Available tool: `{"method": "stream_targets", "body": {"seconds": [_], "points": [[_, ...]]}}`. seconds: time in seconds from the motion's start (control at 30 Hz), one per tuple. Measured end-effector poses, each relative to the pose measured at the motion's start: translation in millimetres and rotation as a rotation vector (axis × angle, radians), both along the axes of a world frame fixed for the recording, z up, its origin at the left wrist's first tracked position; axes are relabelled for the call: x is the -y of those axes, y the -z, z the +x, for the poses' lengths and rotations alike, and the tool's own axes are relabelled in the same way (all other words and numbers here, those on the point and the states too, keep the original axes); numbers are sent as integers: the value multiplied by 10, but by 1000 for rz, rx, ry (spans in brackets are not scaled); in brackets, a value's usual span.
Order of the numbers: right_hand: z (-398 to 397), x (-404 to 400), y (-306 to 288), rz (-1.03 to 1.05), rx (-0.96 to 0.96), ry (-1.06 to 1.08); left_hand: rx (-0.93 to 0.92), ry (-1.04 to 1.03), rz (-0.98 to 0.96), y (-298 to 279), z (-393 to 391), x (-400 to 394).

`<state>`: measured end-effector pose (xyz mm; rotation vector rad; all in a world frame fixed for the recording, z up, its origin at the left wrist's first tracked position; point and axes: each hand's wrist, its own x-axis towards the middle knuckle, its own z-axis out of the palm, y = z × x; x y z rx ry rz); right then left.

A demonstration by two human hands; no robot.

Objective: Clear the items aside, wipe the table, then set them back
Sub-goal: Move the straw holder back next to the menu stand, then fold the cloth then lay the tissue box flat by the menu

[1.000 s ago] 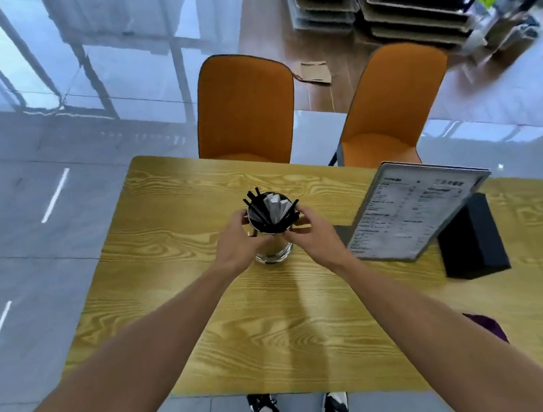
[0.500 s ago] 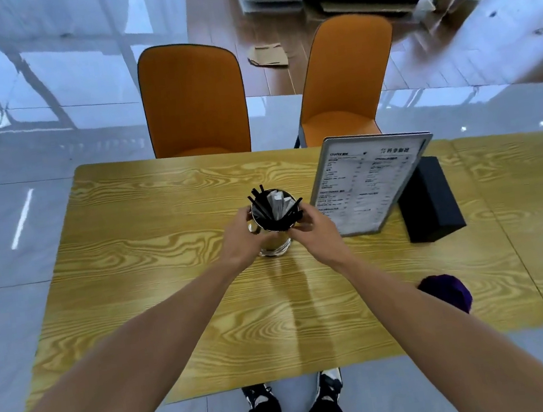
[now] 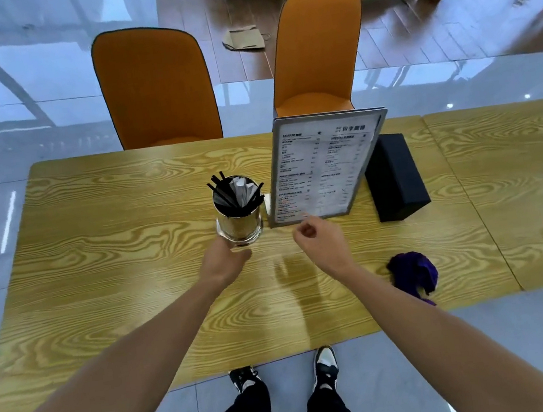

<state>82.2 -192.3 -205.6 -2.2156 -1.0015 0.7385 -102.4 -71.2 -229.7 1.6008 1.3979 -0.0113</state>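
A shiny metal holder (image 3: 240,225) full of black straws and white packets stands on the yellow wood-grain table (image 3: 115,261), just left of a slanted menu stand (image 3: 323,167). My left hand (image 3: 224,262) is at the holder's near base with its fingers loose; I cannot tell if it touches. My right hand (image 3: 317,239) hovers just in front of the menu stand's lower edge, its fingers curled in on nothing. A crumpled purple cloth (image 3: 413,273) lies near the table's front right edge.
A black box (image 3: 396,182) stands behind and to the right of the menu stand. Two orange chairs (image 3: 158,89) (image 3: 316,54) stand at the far side. A second table (image 3: 520,190) adjoins on the right. My feet are at the near edge.
Both hands have let go of the holder and drawn back toward me. The holder now stands free beside the menu stand. The camera has swung to the right.
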Motion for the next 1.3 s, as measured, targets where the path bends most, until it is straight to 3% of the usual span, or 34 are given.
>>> {"method": "stream_targets", "body": {"seconds": [0.1,0.27,0.47,0.73,0.9,1.3], "points": [[341,478,93,-102,140,103,-37,216,-108,85,231,315],[925,1161,293,-332,310,222,32,456,-97,100,885,816],[1408,1750,500,-430,236,318,113,556,-58,152,1750,1452],[1717,2083,649,-446,114,205,116,558,-65,291,2416,1964],[1685,2093,819,-456,5,139,160,529,-221,432,2549,2100],[964,1444,829,-370,-10,-148,216,138,-235,542,1570,1894]]}}
